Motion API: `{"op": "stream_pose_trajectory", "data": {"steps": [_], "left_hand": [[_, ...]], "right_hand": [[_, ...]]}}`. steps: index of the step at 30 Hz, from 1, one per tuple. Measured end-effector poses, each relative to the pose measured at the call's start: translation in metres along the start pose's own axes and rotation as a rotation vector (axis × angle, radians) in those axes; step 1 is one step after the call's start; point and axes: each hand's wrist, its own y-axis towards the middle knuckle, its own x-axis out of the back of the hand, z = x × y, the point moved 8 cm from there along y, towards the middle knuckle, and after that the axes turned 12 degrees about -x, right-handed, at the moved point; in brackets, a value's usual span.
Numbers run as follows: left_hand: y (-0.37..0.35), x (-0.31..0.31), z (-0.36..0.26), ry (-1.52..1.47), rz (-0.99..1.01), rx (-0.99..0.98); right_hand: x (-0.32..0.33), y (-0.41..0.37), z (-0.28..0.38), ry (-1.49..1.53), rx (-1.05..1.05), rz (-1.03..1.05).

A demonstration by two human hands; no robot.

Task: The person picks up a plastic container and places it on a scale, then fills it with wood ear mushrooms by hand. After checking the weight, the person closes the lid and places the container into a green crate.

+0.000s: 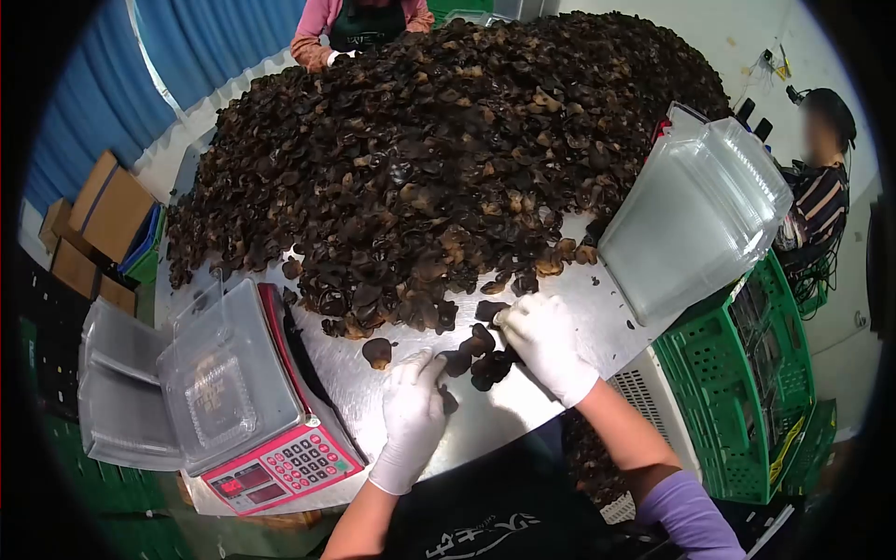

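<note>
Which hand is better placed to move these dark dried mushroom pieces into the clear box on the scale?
Probably the left hand: it lies nearer the clear plastic box on the red-faced scale at the left. The right hand sits farther off, by the dark dried mushroom pieces.

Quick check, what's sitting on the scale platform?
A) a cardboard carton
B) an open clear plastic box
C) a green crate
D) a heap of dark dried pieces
B: an open clear plastic box rests on the scale, whose red keypad shows below it, just to the left of the gloved left hand.
</note>
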Motion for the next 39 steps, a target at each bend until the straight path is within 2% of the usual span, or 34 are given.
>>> {"op": "stream_pose_trajectory", "data": {"steps": [2, 5, 8, 10, 12, 14, 15, 16, 17, 18, 19, 20, 22, 24, 25, 26, 29, 32, 34, 36, 38, 39], "left_hand": [[0.008, -0.006, -0.003, 0.001, 0.024, -0.02], [0.006, -0.03, -0.006, 0.073, 0.23, -0.117], [0.0, -0.019, -0.005, -0.074, 0.157, -0.033], [-0.006, -0.009, 0.004, -0.047, 0.083, 0.02], [-0.008, 0.003, 0.017, -0.021, 0.008, 0.073], [-0.007, 0.019, 0.031, 0.226, -0.04, 0.161], [-0.007, 0.02, 0.032, 0.334, -0.022, 0.165], [-0.008, 0.019, 0.037, 0.33, -0.025, 0.171], [-0.013, 0.009, 0.051, 0.394, 0.097, 0.248], [-0.02, -0.002, 0.063, 0.454, 0.225, 0.323], [-0.02, -0.005, 0.069, 0.518, 0.22, 0.342], [-0.017, -0.001, 0.068, 0.49, 0.137, 0.29], [-0.018, 0.0, 0.066, 0.531, 0.099, 0.264], [-0.017, 0.011, 0.054, 0.476, 0.06, 0.254], [-0.02, 0.014, 0.05, 0.304, 0.001, 0.248], [-0.02, 0.018, 0.045, 0.134, -0.059, 0.238], [-0.022, 0.016, 0.023, -0.039, 0.037, 0.147], [-0.032, 0.007, 0.018, -0.127, 0.122, 0.1], [-0.029, 0.015, 0.015, -0.101, 0.052, 0.097], [-0.024, 0.018, 0.015, -0.08, 0.062, 0.135], [-0.02, 0.02, 0.018, -0.063, -0.049, 0.14], [-0.021, 0.008, 0.025, -0.073, 0.018, 0.166]], "right_hand": [[-0.022, 0.001, 0.012, -0.052, 0.126, 0.155], [-0.033, 0.006, 0.024, -0.099, 0.182, 0.245], [-0.043, 0.012, 0.025, -0.149, 0.208, 0.378], [-0.046, 0.012, 0.023, -0.16, 0.183, 0.379], [-0.023, 0.012, 0.021, 0.008, 0.144, 0.248], [0.021, 0.0, 0.017, 0.028, 0.121, 0.172], [0.038, -0.013, 0.002, 0.027, 0.023, 0.208], [0.058, -0.023, -0.008, -0.06, 0.017, 0.269], [0.073, -0.04, -0.025, -0.148, 0.009, 0.372], [0.084, -0.055, -0.046, -0.054, -0.18, 0.563], [0.083, -0.076, -0.073, -0.372, -0.133, 0.628], [0.085, -0.09, -0.092, -0.53, -0.161, 0.607], [0.091, -0.085, -0.096, -0.581, -0.233, 0.541], [0.091, -0.062, -0.074, -0.272, -0.194, 0.352], [0.086, -0.048, -0.062, -0.028, -0.306, 0.344], [0.068, -0.039, -0.057, -0.026, -0.259, 0.278], [0.025, -0.002, -0.026, 0.14, -0.176, 0.141], [-0.035, 0.018, -0.02, 0.092, -0.136, 0.207], [-0.036, 0.02, -0.018, 0.044, -0.116, 0.196], [-0.016, 0.015, -0.021, 0.197, -0.177, 0.132], [0.009, 0.003, -0.025, 0.271, -0.203, 0.075], [0.013, -0.005, -0.032, 0.306, -0.252, 0.08]]}}
